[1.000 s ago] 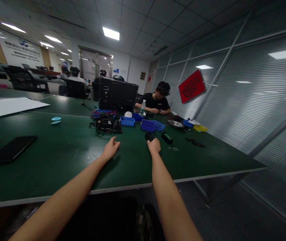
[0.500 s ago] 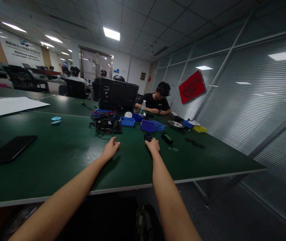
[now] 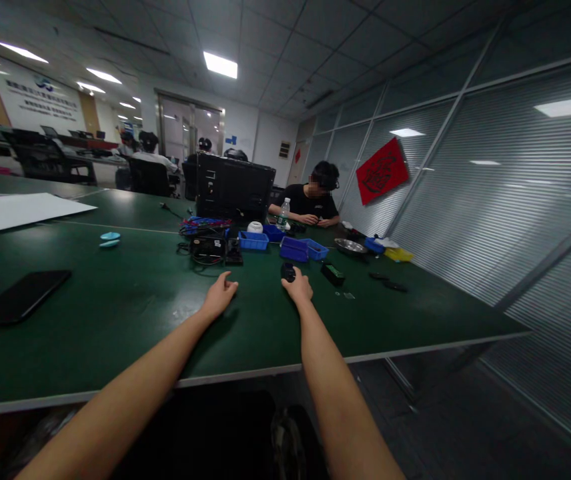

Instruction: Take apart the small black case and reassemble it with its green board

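Observation:
My right hand (image 3: 299,288) is closed around the near end of a small black box-like object (image 3: 288,271), whose exact kind I cannot make out; its far end sticks out past my fingers. To the left, my left hand (image 3: 219,295) rests on its side on the green table (image 3: 130,320) with nothing in it, the thumb apart from loosely bent fingers. Just right of my right hand lies a black box with a green top (image 3: 333,273). Small clear scraps (image 3: 348,295) lie near that box.
Beyond my hands are blue trays (image 3: 253,242), a ball (image 3: 254,227), a black power adapter (image 3: 208,249) with cables, a monitor (image 3: 234,190) and a metal dish (image 3: 350,246). A black phone (image 3: 20,298) lies far left. Another person (image 3: 313,200) sits across the table.
My right hand has moved slightly left with the black object, which has turned a little and sits farther from the green-topped box. My left hand has stayed in place.

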